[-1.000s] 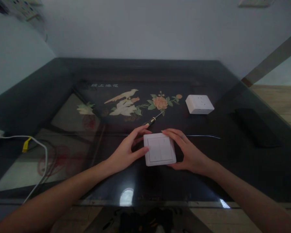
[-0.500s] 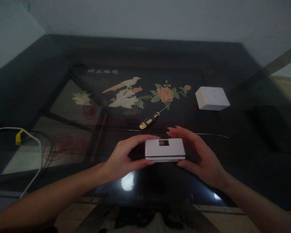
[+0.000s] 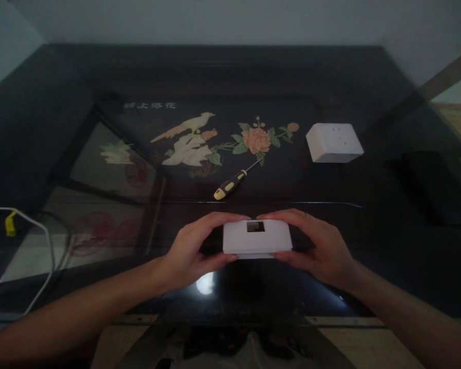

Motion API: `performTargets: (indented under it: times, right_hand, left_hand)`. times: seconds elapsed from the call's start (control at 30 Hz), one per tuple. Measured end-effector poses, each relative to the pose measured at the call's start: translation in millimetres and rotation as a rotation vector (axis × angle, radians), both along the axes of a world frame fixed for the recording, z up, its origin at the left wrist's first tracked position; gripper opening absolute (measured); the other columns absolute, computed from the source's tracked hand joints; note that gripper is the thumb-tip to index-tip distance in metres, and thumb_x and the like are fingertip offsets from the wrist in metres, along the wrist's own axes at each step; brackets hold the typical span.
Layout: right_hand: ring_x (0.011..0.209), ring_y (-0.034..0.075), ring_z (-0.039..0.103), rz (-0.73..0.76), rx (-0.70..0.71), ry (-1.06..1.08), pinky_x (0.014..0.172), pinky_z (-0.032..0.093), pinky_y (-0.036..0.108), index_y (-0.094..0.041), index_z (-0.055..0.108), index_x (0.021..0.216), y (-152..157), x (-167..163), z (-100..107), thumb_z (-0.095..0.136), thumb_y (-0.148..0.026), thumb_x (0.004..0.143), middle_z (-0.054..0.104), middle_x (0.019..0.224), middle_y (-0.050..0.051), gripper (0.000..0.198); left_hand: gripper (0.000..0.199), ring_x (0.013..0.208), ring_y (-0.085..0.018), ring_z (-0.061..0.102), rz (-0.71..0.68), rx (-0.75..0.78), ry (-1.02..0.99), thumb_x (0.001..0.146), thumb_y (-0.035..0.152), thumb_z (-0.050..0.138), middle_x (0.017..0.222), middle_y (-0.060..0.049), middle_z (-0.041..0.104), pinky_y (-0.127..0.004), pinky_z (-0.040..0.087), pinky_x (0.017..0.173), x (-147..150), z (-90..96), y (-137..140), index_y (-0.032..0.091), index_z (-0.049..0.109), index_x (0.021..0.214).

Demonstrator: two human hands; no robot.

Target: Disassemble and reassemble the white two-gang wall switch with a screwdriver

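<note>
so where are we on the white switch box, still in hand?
Done: nothing visibly taken apart. In hand: left hand and right hand hold the switch box edge-on above the table, side slot facing the camera. Left: screwdriver lies untouched; second white box sits apart.

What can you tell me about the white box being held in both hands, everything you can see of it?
The white box is a shallow rectangular block that looks like smooth plastic, with rounded corners. It is turned edge-on to the camera, so a long side wall shows, with a small dark rectangular opening near its upper middle. A thin seam runs along the lower edge. The left hand grips its left end and the right hand its right end, fingers over the top, thumbs beneath. It sits above the dark glossy table, near its front edge.
</note>
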State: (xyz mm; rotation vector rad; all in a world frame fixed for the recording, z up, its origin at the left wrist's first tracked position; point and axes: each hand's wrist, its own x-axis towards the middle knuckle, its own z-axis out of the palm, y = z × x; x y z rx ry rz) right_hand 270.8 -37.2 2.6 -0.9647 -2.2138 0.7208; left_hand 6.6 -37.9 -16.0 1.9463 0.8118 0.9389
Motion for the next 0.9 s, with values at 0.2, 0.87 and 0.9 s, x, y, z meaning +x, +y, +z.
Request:
performTargets:
  times: [0.2, 0.87, 0.9]
  right_hand:
    - [0.104, 0.017, 0.069, -0.006, -0.084, 0.059, 0.088, 0.055, 0.025, -0.024, 0.055, 0.125, -0.9, -0.3, 0.5, 0.063, -0.041, 0.092, 0.072, 0.116, 0.005, 0.038]
    - [0.118, 0.028, 0.063, -0.079, -1.15, 0.683, 0.096, 0.053, 0.048, -0.038, 0.032, 0.145, -0.2, -9.2, 3.8, 0.085, -0.023, 0.069, 0.056, 0.137, 0.008, 0.093]
    - [0.118, 0.028, 0.062, -0.072, -1.162, 0.688, 0.097, 0.053, 0.049, -0.038, 0.031, 0.145, 0.0, -9.3, 3.4, 0.085, -0.022, 0.068, 0.055, 0.138, 0.008, 0.095]
  left_hand:
    - [0.046, 0.108, -0.022, 0.068, 0.037, -0.087, -0.043, 0.084, 0.027, 0.074, 0.121, -0.008, 0.072, -0.028, 0.053, 0.094, 1.4, 2.1, -0.7, 0.023, 0.06, 0.127]
    - [0.076, 0.109, -0.023, 0.068, -0.099, -0.939, -0.43, 0.079, 0.022, 0.08, 0.143, -0.005, 0.053, -0.031, 0.057, 0.087, 8.4, 10.3, 2.8, 0.044, 0.041, 0.14]
    - [0.076, 0.11, -0.023, 0.068, -0.093, -0.95, -0.431, 0.079, 0.02, 0.08, 0.143, -0.005, 0.054, -0.031, 0.057, 0.087, 8.5, 10.5, 3.0, 0.043, 0.041, 0.14]
